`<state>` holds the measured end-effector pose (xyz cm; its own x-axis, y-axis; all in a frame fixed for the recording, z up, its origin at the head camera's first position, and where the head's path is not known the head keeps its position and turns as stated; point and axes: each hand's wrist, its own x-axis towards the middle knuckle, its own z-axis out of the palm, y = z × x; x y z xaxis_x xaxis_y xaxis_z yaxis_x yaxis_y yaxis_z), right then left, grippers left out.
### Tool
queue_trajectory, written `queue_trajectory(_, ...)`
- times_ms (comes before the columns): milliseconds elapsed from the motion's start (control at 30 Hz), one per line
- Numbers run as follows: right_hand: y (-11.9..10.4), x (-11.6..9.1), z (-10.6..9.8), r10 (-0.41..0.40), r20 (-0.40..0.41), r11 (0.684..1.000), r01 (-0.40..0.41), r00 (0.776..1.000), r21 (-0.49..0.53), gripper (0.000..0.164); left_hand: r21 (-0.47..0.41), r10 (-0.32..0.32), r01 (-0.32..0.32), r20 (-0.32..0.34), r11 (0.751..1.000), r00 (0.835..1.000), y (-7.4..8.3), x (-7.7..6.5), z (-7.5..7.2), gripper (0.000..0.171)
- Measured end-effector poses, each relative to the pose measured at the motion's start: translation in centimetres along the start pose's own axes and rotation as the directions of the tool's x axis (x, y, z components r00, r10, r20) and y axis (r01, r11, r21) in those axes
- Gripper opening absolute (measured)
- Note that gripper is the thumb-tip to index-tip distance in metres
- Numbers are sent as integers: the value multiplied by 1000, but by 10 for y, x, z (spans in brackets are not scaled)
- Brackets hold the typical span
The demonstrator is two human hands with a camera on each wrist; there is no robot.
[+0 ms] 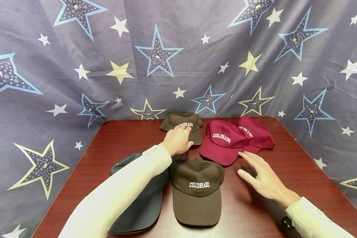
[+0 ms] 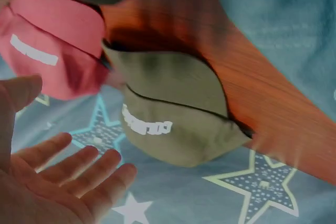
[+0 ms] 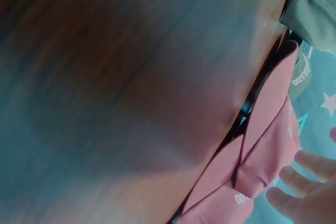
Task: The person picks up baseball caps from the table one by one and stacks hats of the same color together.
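Note:
My left hand reaches over the rear brown cap, overlapping its brim and part of the white COLORADO lettering in the head view. In the left wrist view the fingers are extended, apart from that cap, with nothing held. My right hand, fingers loosely extended and empty, hovers in front of two maroon caps, the nearer overlapping the farther. A second brown COLORADO cap sits front centre, brim toward me. Left of it, a dark cap is partly hidden under my left sleeve.
The caps rest on a reddish-brown wooden table. Behind it and along both sides hangs a grey-blue star-printed cloth, close to the table's far edge. My left forearm crosses above the table's left half.

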<state>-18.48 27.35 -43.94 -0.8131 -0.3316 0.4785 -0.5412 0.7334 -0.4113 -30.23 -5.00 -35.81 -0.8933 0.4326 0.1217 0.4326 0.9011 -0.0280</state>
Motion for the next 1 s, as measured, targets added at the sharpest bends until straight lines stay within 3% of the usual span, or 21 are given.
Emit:
queue_trajectory(167,0,0,-1,-4,-4,1000,4,1000,4,65,32,-22,20,43,999,999,-4,18,12,64)
queue_trajectory(367,1,-1,-2,12,11,1000,-12,1000,8,65,-16,-63,65,71,998,995,-12,34,24,83)
queue_trajectory(600,3,-2,-4,12,13,1000,-12,1000,4,66,-19,-96,97,53,995,994,-19,52,31,94)
queue_trajectory(1000,6,-5,-5,18,7,1000,-18,1000,-5,66,-74,-156,167,140,983,978,-27,63,36,107)
